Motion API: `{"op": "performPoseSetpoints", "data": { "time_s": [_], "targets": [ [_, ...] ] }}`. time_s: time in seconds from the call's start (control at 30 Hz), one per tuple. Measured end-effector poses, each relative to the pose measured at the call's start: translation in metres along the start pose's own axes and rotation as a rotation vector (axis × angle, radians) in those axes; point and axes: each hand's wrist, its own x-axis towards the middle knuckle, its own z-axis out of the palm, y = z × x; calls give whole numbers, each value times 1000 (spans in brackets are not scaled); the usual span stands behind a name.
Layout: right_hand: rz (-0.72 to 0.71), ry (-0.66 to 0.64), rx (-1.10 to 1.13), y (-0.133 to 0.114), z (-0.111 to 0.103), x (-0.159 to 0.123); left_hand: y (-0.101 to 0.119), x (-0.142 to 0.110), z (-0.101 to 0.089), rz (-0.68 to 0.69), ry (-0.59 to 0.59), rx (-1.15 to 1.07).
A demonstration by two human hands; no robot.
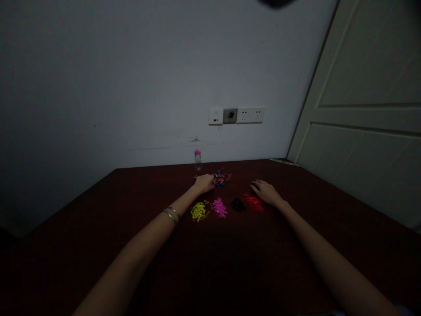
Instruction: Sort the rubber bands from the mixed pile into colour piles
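My left hand [204, 183], with bracelets [171, 213] on the wrist, rests at the left edge of a mixed-colour pile of what look like small rubber bands [221, 177]. Its fingers curl down, closed, and what they hold is hidden. My right hand [265, 192] lies on the table with fingers stretched out and nothing visible in it. Just left of it is a red heap [253, 202] of thin bands. A black heap [237, 204], a pink heap [219, 207] and a yellow heap [199, 211] continue the row leftward.
Behind my left hand a small clear bottle [198, 162] with a pink top stands near the wall. The dark red table [210, 259] meets a wall carrying sockets [250, 115]. A pale panelled door [365, 105] is on the right. The light is dim.
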Motion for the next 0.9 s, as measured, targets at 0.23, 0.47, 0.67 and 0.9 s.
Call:
{"op": "performPoseSetpoints", "data": {
  "time_s": [0.23, 0.47, 0.67, 0.9],
  "targets": [
    [-13, 1, -17, 0, 1, 0, -9, 0, 3, -27, 16, -33],
    [-7, 4, -7, 3, 3, 2, -20, 1, -9, -38, 54, -234],
    [-14, 17, -19, 4, 5, 3, -45, 3, -32, 30, 61, -432],
    [-3, 7, -6, 4, 5, 3, -80, -16, -60, -15, -263, -600]
  ]
}}
